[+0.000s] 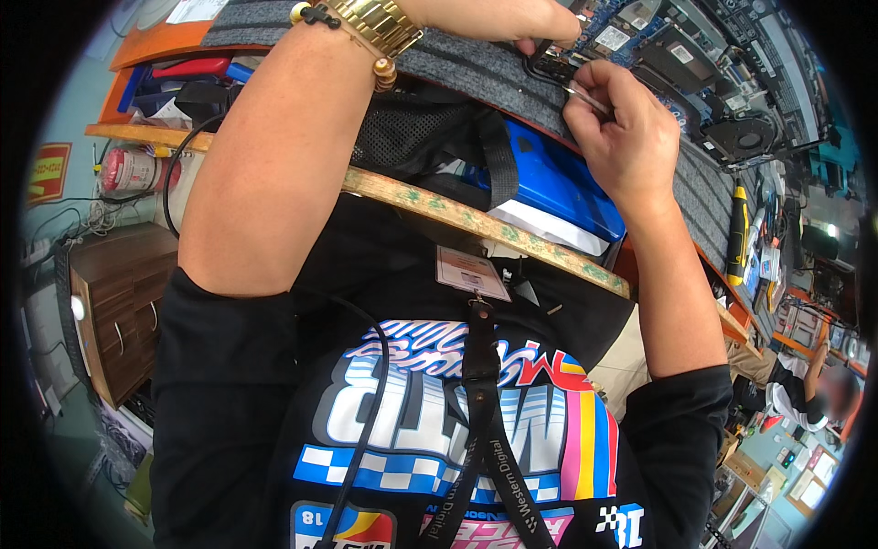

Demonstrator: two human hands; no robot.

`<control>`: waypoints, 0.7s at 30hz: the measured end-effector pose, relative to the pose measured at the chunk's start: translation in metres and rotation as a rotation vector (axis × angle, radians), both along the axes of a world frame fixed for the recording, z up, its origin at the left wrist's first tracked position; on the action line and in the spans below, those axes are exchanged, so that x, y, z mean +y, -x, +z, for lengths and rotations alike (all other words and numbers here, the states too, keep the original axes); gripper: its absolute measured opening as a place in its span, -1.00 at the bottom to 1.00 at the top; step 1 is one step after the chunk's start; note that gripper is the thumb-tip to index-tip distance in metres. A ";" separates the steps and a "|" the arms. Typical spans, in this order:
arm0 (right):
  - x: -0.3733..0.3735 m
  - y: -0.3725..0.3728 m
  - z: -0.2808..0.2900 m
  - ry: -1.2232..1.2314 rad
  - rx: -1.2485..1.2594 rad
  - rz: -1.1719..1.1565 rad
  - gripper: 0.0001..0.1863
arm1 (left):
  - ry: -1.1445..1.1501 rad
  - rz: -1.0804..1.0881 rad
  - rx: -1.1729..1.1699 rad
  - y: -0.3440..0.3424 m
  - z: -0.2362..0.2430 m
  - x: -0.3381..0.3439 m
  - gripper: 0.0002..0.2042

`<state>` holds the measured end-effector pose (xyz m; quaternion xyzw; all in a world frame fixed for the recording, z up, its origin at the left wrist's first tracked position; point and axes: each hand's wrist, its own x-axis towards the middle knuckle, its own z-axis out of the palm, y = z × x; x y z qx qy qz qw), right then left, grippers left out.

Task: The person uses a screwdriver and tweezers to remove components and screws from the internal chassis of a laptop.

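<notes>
An opened laptop (672, 55) lies at the top, with its circuit board, black modules and round cooling fan (750, 137) exposed. My right hand (626, 133) is closed in a pinch around a slim metal tool (590, 99). The tool's tip points at the laptop's near left corner; whether it is tweezers or a pick I cannot make out. My left hand (503, 18) reaches in from the left, partly cut off by the upper edge. Its fingers are drawn together at the same corner, and what they hold is hidden. A gold watch (377, 26) is on that wrist.
A grey striped mat (457, 69) covers the orange-edged bench. Below it, an open drawer with a wooden front rail (494, 229) holds a blue case (558, 178) and a black mesh bag (412, 137). A yellow-and-black cutter (738, 233) lies right. Another person (809, 393) is far right.
</notes>
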<state>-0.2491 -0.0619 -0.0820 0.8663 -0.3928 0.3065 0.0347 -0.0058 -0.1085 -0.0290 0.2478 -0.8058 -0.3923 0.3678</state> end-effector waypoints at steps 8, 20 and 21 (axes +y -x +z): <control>0.002 0.000 -0.002 -0.001 -0.039 0.008 -0.77 | 0.128 0.058 -0.051 -0.002 0.003 0.011 -0.37; 0.014 0.010 0.006 -0.058 -0.097 -0.065 -0.70 | -0.021 0.012 -0.028 -0.001 0.010 0.013 -0.31; 0.017 0.014 0.007 -0.066 -0.121 -0.084 -0.69 | 0.007 -0.012 -0.021 0.000 0.009 0.012 -0.31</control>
